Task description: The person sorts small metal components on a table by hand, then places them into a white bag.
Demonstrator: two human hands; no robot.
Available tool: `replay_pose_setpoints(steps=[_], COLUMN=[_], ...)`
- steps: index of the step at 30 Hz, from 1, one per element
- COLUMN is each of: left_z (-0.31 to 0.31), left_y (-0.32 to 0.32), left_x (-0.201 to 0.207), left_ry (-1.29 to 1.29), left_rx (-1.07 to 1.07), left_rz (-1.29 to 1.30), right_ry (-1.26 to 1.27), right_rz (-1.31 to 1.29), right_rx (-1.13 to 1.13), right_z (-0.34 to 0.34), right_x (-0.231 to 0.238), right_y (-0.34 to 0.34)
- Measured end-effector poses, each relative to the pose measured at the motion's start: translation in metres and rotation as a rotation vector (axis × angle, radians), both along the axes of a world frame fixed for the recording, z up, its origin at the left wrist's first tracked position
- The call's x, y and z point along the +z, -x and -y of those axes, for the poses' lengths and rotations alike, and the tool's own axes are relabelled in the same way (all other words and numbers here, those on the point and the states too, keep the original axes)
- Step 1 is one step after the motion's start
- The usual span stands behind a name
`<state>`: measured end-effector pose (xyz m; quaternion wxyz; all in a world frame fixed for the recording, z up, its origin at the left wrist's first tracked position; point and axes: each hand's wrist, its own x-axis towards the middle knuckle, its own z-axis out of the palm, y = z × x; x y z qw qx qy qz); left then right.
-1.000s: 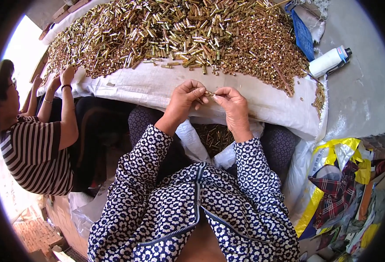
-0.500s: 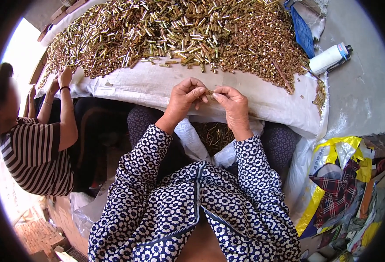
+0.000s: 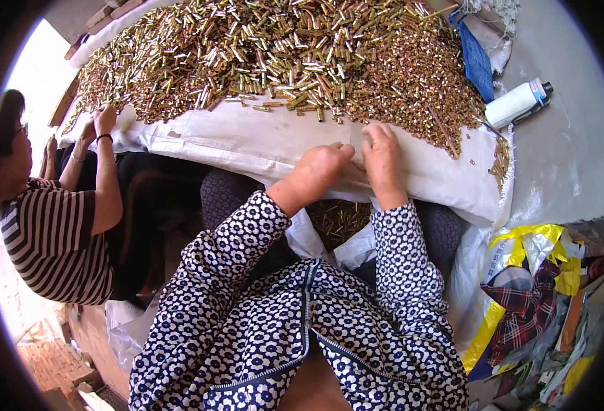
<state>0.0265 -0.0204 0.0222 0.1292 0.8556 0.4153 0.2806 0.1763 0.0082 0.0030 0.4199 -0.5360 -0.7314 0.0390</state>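
Note:
My left hand (image 3: pixel 319 172) is closed over the near part of the white sheet (image 3: pixel 240 133), its fingertips pressed together; whatever they hold is too small to make out. Just to its right, my right hand (image 3: pixel 384 164) has bent, parted fingers stretched toward the heap, with nothing visible in them. Ahead of both lies a broad heap of brass-coloured metal tubes (image 3: pixel 295 51), with smaller coppery pieces (image 3: pixel 411 89) on its right. Below my hands, between my knees, a white sack (image 3: pixel 306 236) gapes around more metal tubes (image 3: pixel 333 222).
At the left, a person in a striped top (image 3: pixel 58 240) works with both hands at the heap's edge. A white bottle (image 3: pixel 518 104) lies beside a blue plastic piece (image 3: pixel 476 61) at the right. A yellow-and-white bag (image 3: pixel 494 329) with checked cloth (image 3: pixel 524 308) stands at lower right.
My hands, together before over a small brass-coloured piece, have parted. The left has swung right and turned palm-down; the right has moved slightly right and forward. The small piece no longer shows.

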Motion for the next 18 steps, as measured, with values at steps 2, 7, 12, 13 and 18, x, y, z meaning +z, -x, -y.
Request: replay_pose_setpoints(steps=[2,7,12,13,18], left_z=[0.000,0.010,-0.029,-0.039,-0.069], left_y=[0.002,0.012,0.024,0.027,0.037], left_x=[-0.001,0.006,0.000,0.002,-0.004], left_ry=[0.019,0.360,0.060,-0.023,-0.155], left_rx=[0.037,-0.228,0.033,0.109,0.121], left_rz=[-0.039,0.305,0.275,0.153,-0.232], right_ry=[0.042,0.065,0.086,0.090,0.065], right_rz=[0.069,0.223,0.302,0.328,0.354], right_rx=[-0.026,-0.083,-0.103,-0.099,-0.097], right_z=[-0.007,-0.016,-0.016,-0.016,-0.013], right_x=[0.000,-0.003,0.001,0.002,0.002], right_y=[-0.001,0.000,0.005,0.006,0.012])
